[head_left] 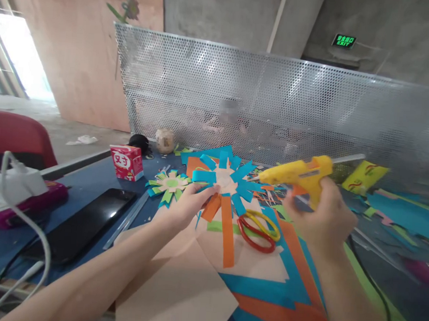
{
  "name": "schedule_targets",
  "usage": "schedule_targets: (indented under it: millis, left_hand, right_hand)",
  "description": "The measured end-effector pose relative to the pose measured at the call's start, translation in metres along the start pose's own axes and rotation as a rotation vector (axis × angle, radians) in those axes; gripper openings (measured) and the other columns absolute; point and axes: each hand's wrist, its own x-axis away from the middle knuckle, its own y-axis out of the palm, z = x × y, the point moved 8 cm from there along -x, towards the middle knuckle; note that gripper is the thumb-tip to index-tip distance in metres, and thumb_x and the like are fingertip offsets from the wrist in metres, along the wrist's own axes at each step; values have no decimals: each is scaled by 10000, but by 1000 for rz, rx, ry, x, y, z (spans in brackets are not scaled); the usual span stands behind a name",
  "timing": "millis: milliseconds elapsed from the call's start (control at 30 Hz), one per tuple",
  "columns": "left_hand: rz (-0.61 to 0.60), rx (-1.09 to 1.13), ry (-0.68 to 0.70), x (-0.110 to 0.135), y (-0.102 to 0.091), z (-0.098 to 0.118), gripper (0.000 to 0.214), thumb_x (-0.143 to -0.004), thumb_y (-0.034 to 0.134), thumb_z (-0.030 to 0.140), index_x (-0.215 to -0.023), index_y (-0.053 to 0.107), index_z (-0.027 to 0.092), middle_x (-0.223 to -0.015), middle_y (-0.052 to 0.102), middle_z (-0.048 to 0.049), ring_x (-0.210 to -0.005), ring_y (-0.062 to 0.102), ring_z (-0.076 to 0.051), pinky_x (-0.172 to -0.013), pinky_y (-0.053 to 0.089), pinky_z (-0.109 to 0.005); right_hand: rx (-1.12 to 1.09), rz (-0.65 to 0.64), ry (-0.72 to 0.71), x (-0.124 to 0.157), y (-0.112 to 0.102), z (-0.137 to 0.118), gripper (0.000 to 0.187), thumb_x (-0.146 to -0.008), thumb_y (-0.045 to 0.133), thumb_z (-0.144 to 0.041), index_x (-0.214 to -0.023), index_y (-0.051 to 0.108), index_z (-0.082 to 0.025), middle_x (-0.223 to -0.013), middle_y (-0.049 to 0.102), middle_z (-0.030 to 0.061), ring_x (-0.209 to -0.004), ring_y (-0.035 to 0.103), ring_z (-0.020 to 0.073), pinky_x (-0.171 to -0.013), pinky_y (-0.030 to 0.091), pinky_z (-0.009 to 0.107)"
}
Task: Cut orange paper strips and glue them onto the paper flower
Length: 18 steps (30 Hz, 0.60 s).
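Meanwhile the left hand (pixel 188 205) pinched the blue-and-orange paper flower (pixel 225 180) by its lower edge above the table (pixel 89 187), while the right hand (pixel 320 218), fingers curled tight, gripped the yellow glue gun (pixel 297 174), nozzle just beside the petals.

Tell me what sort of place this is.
Probably a craft bench in an unfinished, industrial-looking building. The right hand holds a glue gun, the left hand a paper flower, beside scissors and paper sheets; behind stand a perforated metal screen, a bare concrete wall and a lit exit sign.
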Motion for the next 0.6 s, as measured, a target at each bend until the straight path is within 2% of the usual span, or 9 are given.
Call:
schedule_targets:
  millis: [67, 167, 400, 600]
  left_hand:
    - [-16, -9, 13, 0, 1, 0, 289, -590, 664, 404, -658, 561, 142, -663, 536, -4, -627, 523, -126, -602, 412, -250]
    - [-34, -9, 34, -1, 3, 2, 291, -606, 650, 406, -624, 523, 146, -614, 487, 15, -585, 492, -109, -575, 396, -238]
    - [-29, -16, 21, 0, 1, 2, 285, -618, 637, 409, -655, 522, 151, -644, 515, 0, -614, 513, -125, -568, 390, -239]
    - [-15, -36, 20, -1, -1, 2, 299, -604, 640, 426, -658, 548, 146, -628, 539, -4, -576, 519, -121, -537, 375, -237]
  right_hand:
    - [-37, 45, -181, 3, -2, -21, 487, -672, 557, -392, -1055, 443, -115, -752, 608, 70, -597, 568, 181, -489, 383, 255]
    - [-58, 45, -293, 4, -3, -36, 404, -688, 540, -356, -1006, 441, -128, -715, 594, 45, -597, 557, 157, -483, 362, 240]
    - [-45, 17, -371, 5, -4, -50, 305, -704, 533, -287, -953, 467, -124, -731, 601, 50, -592, 546, 137, -497, 361, 234]
    - [-72, -25, -392, 5, -5, -54, 314, -737, 505, -253, -1023, 446, -136, -762, 609, 56, -623, 559, 148, -520, 382, 237]
